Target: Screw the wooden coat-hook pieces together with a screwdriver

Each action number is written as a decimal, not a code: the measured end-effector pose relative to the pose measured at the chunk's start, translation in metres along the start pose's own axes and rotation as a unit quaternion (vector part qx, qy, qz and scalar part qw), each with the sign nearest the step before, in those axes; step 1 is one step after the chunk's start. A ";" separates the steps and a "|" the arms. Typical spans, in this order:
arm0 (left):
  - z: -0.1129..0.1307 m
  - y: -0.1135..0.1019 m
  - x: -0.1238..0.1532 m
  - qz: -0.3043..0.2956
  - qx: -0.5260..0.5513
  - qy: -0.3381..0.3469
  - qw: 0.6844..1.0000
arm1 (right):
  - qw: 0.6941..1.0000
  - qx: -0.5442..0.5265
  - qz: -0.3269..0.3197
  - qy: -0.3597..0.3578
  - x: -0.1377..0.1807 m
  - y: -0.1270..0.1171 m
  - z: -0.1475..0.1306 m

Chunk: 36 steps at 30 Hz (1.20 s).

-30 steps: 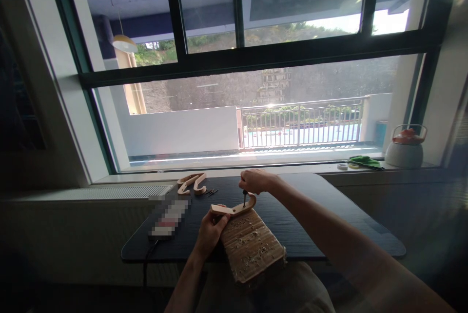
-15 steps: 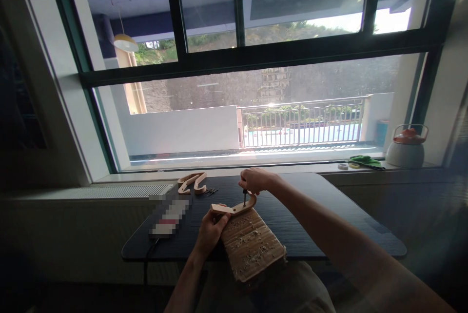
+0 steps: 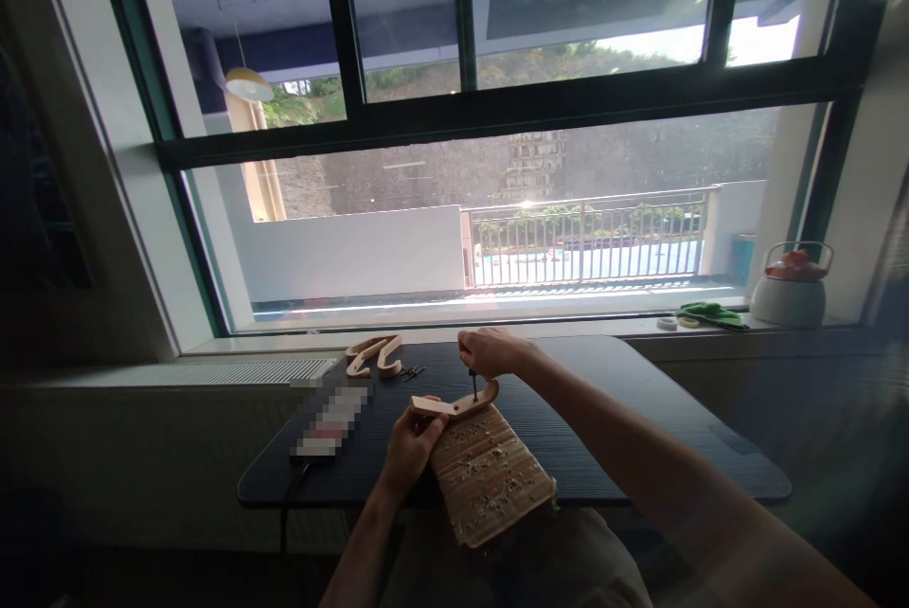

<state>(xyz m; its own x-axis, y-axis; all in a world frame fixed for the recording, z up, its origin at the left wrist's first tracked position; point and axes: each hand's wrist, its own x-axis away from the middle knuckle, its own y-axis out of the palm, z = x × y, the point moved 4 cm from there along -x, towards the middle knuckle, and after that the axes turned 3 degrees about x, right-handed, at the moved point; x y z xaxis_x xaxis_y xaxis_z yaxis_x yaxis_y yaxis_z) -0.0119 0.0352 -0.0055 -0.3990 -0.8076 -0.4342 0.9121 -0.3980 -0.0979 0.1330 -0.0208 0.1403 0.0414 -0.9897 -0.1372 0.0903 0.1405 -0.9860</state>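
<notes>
With its thumb on top, my left hand (image 3: 412, 442) is closed around the left part of a pale, curved wooden hook (image 3: 430, 407). The hook lies across the far end of a wooden block (image 3: 490, 475) whose top is dotted with holes and splinters. My right hand (image 3: 490, 351) is closed around the handle of a screwdriver (image 3: 474, 385), which stands upright with its tip at the hook's right part. Most of the handle is hidden by my fingers. The block rests near my lap at the table's front edge.
On the dark table (image 3: 568, 428), more curved wooden hooks (image 3: 374, 357) lie at the back left beside several screws (image 3: 412, 372). A blurred-out object (image 3: 330, 423) with a cable is at the left. On the sill stand a kettle-like pot (image 3: 788, 291) and a green cloth (image 3: 712, 313).
My right hand has turned and shifted slightly left on the screwdriver handle. My left hand, the hook and the block stay in place.
</notes>
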 end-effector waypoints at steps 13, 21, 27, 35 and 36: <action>-0.006 0.000 -0.001 0.003 0.018 -0.030 0.999 | 1.000 0.000 -0.013 -0.002 0.004 -0.002 0.000; -0.004 0.000 -0.001 -0.003 0.010 -0.014 1.000 | 0.999 -0.001 -0.032 0.006 0.002 -0.002 0.001; -0.005 0.001 -0.001 -0.002 0.019 -0.025 0.999 | 1.000 0.005 -0.008 0.004 0.002 0.000 0.001; 0.000 0.000 0.000 0.006 0.018 -0.017 1.000 | 1.000 0.000 -0.003 -0.004 0.003 -0.002 -0.002; 0.001 0.000 0.000 0.008 0.016 -0.015 1.000 | 1.000 -0.001 -0.007 -0.002 0.003 -0.003 -0.002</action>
<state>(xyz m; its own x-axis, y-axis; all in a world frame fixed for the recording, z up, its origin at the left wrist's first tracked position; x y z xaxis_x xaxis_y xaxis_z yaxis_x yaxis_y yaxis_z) -0.0119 0.0346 -0.0048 -0.3873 -0.8268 -0.4079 0.9153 -0.3978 -0.0629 0.1311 -0.0241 0.1423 0.0448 -0.9914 -0.1230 0.0887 0.1266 -0.9880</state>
